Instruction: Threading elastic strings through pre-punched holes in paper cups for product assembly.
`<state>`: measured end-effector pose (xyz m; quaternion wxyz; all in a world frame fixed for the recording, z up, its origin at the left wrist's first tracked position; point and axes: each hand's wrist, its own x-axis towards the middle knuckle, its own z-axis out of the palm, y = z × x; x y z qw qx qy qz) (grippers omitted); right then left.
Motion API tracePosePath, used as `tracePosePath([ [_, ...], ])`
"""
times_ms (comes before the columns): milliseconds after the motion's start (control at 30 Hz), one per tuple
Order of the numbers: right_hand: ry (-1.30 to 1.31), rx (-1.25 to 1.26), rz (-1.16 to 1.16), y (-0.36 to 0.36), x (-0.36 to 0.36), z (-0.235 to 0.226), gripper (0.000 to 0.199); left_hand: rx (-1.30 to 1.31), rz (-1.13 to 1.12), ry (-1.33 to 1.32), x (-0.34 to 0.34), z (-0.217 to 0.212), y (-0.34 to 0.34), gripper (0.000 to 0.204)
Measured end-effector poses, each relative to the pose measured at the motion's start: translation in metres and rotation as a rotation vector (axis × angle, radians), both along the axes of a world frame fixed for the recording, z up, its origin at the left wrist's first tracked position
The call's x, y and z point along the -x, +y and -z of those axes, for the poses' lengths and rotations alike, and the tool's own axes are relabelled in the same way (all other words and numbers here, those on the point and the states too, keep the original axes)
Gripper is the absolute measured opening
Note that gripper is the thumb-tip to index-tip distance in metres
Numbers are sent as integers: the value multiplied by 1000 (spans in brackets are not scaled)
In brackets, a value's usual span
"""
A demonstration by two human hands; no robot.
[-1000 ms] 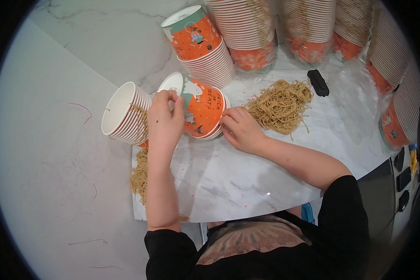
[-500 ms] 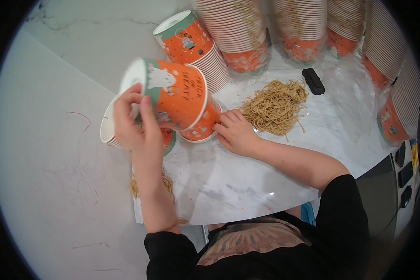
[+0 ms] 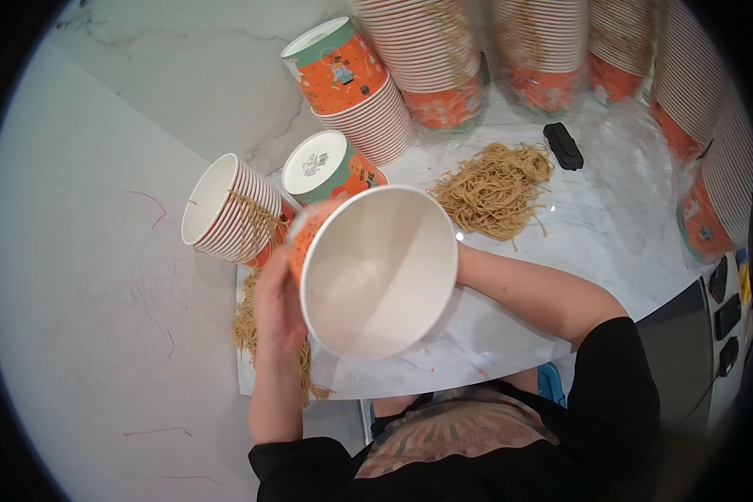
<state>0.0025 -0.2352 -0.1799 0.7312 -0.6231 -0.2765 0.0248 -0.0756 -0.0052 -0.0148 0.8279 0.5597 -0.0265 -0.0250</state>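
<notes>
I see one big paper tub (image 3: 381, 276) up over the surface (image 3: 485, 335), the left hand (image 3: 278, 305) curled against its side. The right hand hides behind it, so I can't tell its grip. To the right lie one string heap (image 3: 495, 191) and one black thing (image 3: 564, 146).

Probably a room in a home, serving as a work corner. A marble-patterned table (image 3: 615, 272) bears tall stacks of paper tubs (image 3: 422, 58), clear plastic wrap (image 3: 632, 180) and a tan string pile (image 3: 494, 194); scribbles (image 3: 148, 197) mark the pale surface (image 3: 75, 276) alongside.
</notes>
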Motion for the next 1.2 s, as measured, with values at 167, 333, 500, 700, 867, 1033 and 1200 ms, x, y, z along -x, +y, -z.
tracePosePath([
  [167, -112, -1, 25, 5, -1, 10, 67, 248, 162, 300, -24, 56, 13, 47],
  [333, -575, 909, 341, -7, 13, -27, 73, 275, 305, 224, -26, 48, -12, 48],
  [500, -662, 959, 450, -7, 7, -30, 50, 186, 349, 256, -36, 54, -20, 48],
  [700, -511, 1034, 596, -59, -7, -112, 14, 61, 359, 296, -36, 68, -6, 49],
  [867, -353, 1132, 542, -115, -16, -148, 16, -16, 357, 298, -35, 77, 0, 49],
  [1033, -155, 1251, 358, -106, -27, -144, 22, 36, 442, 214, -44, 98, 11, 50],
  [1200, -164, 1358, 370, -106, -20, -149, 23, -99, 372, 159, -50, 122, 25, 50],
])
